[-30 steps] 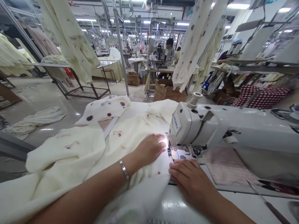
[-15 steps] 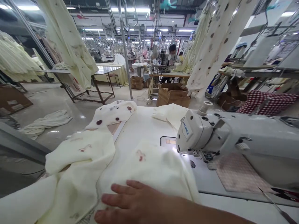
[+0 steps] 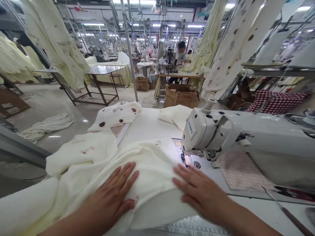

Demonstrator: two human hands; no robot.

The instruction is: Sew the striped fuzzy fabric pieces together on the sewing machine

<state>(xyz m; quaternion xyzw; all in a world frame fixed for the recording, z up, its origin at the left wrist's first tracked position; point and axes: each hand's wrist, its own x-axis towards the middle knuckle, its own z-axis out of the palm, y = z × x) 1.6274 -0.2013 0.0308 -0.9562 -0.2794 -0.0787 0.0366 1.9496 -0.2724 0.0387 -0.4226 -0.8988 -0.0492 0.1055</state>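
Note:
A cream fabric piece (image 3: 152, 164) with small reddish prints lies spread over the white sewing table, its far edge by the needle area. My left hand (image 3: 115, 190) rests flat on it, fingers stretched out. On its right edge lies my right hand (image 3: 199, 190), fingers extended, just in front of the sewing machine head (image 3: 199, 131). Beneath the near edge of the cloth, a ruler scale (image 3: 182, 227) shows along the table's front. More cream fabric (image 3: 81, 154) is heaped to the left of my left hand.
Spotted white cloth (image 3: 115, 114) lies at the table's far left, another cream piece (image 3: 176, 114) behind the machine. An awl-like tool (image 3: 283, 206) and dark red-handled scissors (image 3: 295, 193) lie at right. A cardboard box (image 3: 180, 96) stands beyond the table; a person (image 3: 180, 55) sits farther back.
My left hand has come into view onto the cloth. My right hand has moved right, toward the machine. The cloth has shifted and now lies in folds to the left.

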